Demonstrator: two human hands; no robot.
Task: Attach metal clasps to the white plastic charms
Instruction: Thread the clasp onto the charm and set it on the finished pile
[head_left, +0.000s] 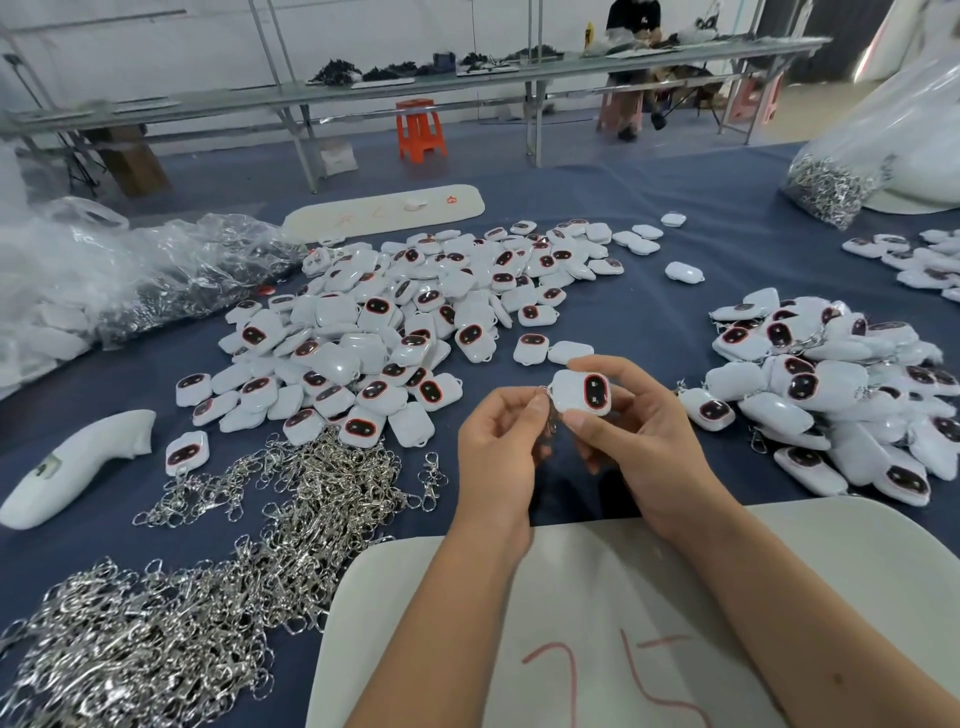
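- Right hand (631, 431): thumb and curled fingers grip a white rounded plastic charm with a red-rimmed dark oval window (583, 392), held above the tabletop's near edge.
- Left hand (496, 452): fingertips pinch a small silver metal clasp (548, 410) against the charm's left side.
- Blue cloth tabletop (649, 312): loose charm pile (389, 322) at centre; heap of silver clasps (182, 597) at the near left corner; clasped charms (831, 395) along the right edge.
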